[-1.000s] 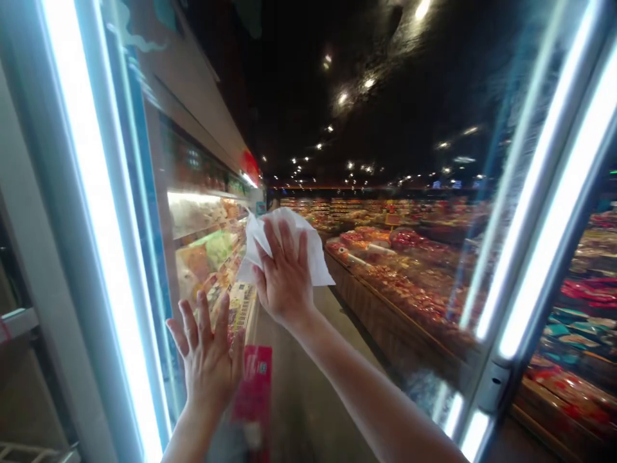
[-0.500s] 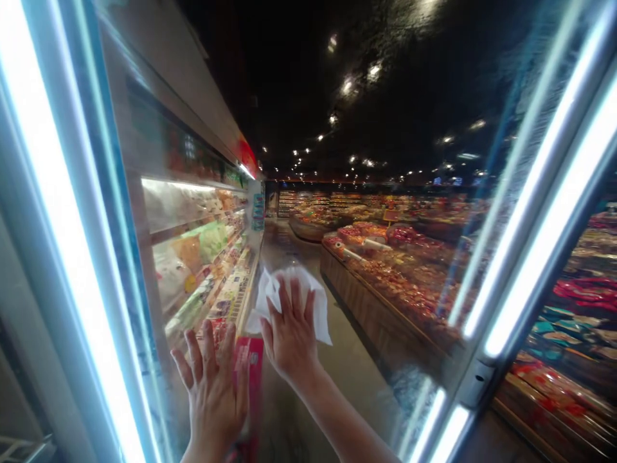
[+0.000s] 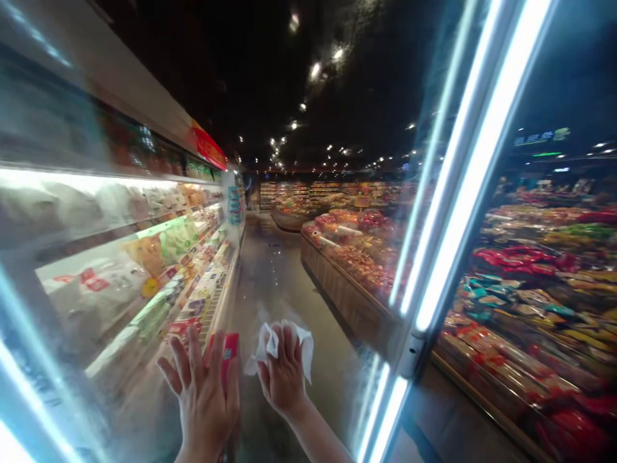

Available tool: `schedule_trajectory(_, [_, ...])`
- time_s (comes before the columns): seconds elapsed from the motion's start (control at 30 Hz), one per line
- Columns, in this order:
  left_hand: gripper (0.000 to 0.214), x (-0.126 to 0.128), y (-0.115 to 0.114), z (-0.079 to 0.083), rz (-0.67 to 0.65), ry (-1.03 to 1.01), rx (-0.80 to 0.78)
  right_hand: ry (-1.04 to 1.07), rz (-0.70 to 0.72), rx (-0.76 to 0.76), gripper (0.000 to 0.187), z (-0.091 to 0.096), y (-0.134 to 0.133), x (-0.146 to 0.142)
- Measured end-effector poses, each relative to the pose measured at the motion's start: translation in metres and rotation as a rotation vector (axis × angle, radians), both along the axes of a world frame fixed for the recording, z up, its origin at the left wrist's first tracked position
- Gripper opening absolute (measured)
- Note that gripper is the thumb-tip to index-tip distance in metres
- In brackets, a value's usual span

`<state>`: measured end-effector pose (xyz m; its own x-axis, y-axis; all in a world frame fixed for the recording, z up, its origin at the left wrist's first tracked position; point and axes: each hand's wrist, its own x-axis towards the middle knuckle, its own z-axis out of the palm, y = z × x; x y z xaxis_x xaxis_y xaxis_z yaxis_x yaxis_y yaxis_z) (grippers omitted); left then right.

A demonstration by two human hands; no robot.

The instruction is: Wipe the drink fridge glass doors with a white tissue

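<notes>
Flat against a clear glass door pane, my right hand [image 3: 285, 379] holds a thin, crumpled white wiping cloth [image 3: 305, 341] under its fingers. The cloth's edges stick out on both sides of the hand. My left hand [image 3: 207, 399] is to the left with fingers spread, palm toward the glass; it holds nothing, and whether it touches the pane I cannot tell. Bright light tubes run along the door's frame [image 3: 414, 350] to the right of my hands. A red box-like thing [image 3: 230, 350] shows behind the left fingers.
Beyond the glass, a lit open chiller [image 3: 116, 270] with packaged goods lines the left. An aisle floor [image 3: 270, 270] runs ahead. On its right stand bins of wrapped goods [image 3: 351, 257], and more colourful packets [image 3: 520, 296] lie past the door frame.
The right hand and cloth are lower on the pane. The view has swung right, so the lit frame and chiller appear further left. My left hand stays spread.
</notes>
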<state>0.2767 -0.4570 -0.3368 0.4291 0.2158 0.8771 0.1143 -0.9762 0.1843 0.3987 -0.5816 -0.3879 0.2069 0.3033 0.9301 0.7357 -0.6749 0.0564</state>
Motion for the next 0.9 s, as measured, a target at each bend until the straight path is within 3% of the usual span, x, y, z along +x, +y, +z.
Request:
schedule_trajectory(0.07, [0.093,0.005,-0.012,-0.002,-0.004,0.003,0.019,-0.016,-0.016,-0.003,0.042,-0.017,-0.021,0.013])
schedule_trajectory(0.23, [0.092,0.023,-0.047,-0.007,-0.028,0.010,0.062,0.076,-0.094,0.077,0.070,0.013,-0.065,0.048])
schedule_trajectory(0.3, [0.092,0.030,-0.061,-0.008,-0.043,0.029,0.069,0.102,-0.095,0.099,0.078,-0.001,-0.080,0.048])
schedule_trajectory(0.4, [0.091,0.040,-0.079,-0.010,-0.053,0.044,0.063,0.171,-0.125,0.134,0.082,-0.043,-0.103,0.041])
schedule_trajectory(0.43, [0.090,0.043,-0.084,-0.010,-0.053,0.047,0.060,0.190,-0.134,0.143,0.082,-0.048,-0.111,0.041])
schedule_trajectory(0.5, [0.090,0.048,-0.093,-0.011,-0.056,0.053,0.057,0.212,-0.147,0.181,0.084,-0.036,-0.128,0.048])
schedule_trajectory(0.6, [0.092,0.055,-0.106,-0.012,-0.066,0.061,0.054,0.257,-0.181,0.288,0.087,0.012,-0.151,0.068])
schedule_trajectory(0.67, [0.095,0.058,-0.113,-0.013,-0.072,0.071,0.053,0.280,-0.181,0.302,0.087,0.022,-0.161,0.074])
schedule_trajectory(0.83, [0.098,0.063,-0.123,-0.018,-0.070,0.098,0.037,0.295,-0.158,0.230,0.088,-0.043,-0.170,0.058])
schedule_trajectory(0.9, [0.097,0.064,-0.125,-0.019,-0.060,0.107,0.042,0.320,-0.171,0.269,0.089,-0.039,-0.177,0.061])
